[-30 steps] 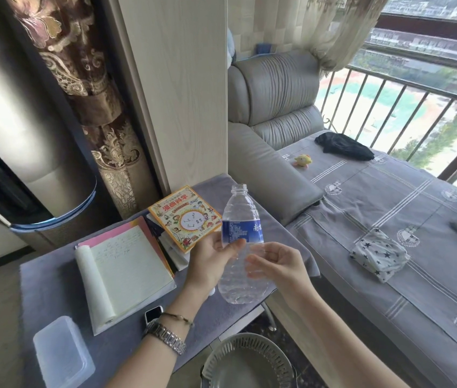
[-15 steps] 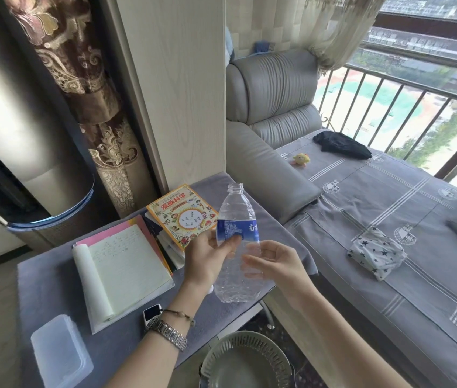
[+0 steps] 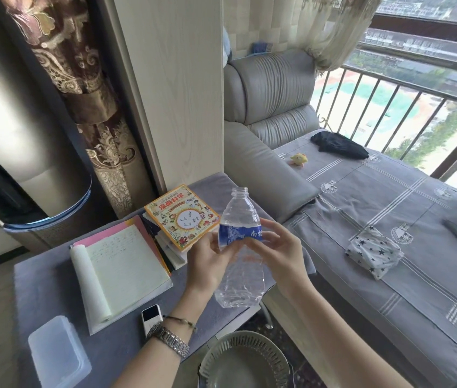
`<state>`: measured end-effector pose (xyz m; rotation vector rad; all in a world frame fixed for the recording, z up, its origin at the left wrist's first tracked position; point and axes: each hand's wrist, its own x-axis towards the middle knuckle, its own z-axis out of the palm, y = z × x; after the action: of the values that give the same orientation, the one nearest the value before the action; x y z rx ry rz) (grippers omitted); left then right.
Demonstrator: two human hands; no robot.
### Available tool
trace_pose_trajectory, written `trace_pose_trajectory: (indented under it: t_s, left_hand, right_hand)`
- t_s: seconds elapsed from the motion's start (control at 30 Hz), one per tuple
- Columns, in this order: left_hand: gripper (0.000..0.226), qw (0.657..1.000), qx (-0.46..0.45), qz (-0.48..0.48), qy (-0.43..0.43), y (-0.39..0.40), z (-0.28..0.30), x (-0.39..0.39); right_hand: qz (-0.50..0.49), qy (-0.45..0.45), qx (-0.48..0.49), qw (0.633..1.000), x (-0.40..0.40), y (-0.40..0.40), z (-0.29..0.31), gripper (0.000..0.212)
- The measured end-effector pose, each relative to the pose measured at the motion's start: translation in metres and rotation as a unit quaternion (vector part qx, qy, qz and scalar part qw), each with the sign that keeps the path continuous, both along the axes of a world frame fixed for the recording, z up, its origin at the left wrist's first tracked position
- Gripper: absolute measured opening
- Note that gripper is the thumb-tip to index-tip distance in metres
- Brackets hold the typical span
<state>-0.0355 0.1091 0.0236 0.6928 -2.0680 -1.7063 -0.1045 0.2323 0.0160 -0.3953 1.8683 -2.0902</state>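
Observation:
An empty clear plastic bottle with no cap and a blue label is held upright in front of me, above the edge of the small table. My left hand grips its left side at the label. My right hand pinches the label's right side with thumb and fingers. The label's left edge looks lifted off the bottle.
A grey-covered table holds an open notebook, a stack of books topped by a yellow comic, a clear plastic box and a small white device. A bin stands below. A grey sofa bed lies to the right.
My right hand has closed from hovering beside the bottle to pinching the label. The label now looks partly peeled at its left edge. The bottle stays in roughly the same place.

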Motion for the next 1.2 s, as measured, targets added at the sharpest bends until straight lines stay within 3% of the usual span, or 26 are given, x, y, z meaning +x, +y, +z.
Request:
trace_pose_trajectory:
  t_s: [0.17,0.47,0.57,0.73,0.9,1.2]
  left_hand:
    - [0.019,1.000,-0.010,0.006,0.002,0.000,-0.003,0.000]
    - [0.030,0.999,0.038,-0.027,0.015,0.002,0.000,0.006]
    - [0.023,0.997,0.037,-0.063,0.017,0.003,0.004,0.008]
    - [0.053,0.998,0.019,-0.045,0.041,-0.004,0.010,0.005]
    - [0.038,0.998,-0.003,-0.035,0.047,-0.007,0.014,0.002]
    - [0.040,0.999,-0.016,0.010,0.037,-0.003,0.009,0.001]
  right_hand:
    - [-0.034,0.004,-0.030,0.999,0.002,-0.004,-0.007,0.040]
    - [-0.044,-0.013,-0.036,0.998,0.000,-0.001,-0.013,0.038]
    - [-0.051,-0.015,-0.039,0.998,-0.002,0.000,-0.011,0.036]
    - [-0.047,-0.007,-0.037,0.998,-0.001,0.003,-0.006,0.036]
    - [-0.042,-0.009,-0.020,0.999,0.004,0.002,-0.008,0.039]
    - [-0.047,-0.042,-0.028,0.998,0.011,0.001,-0.010,0.035]
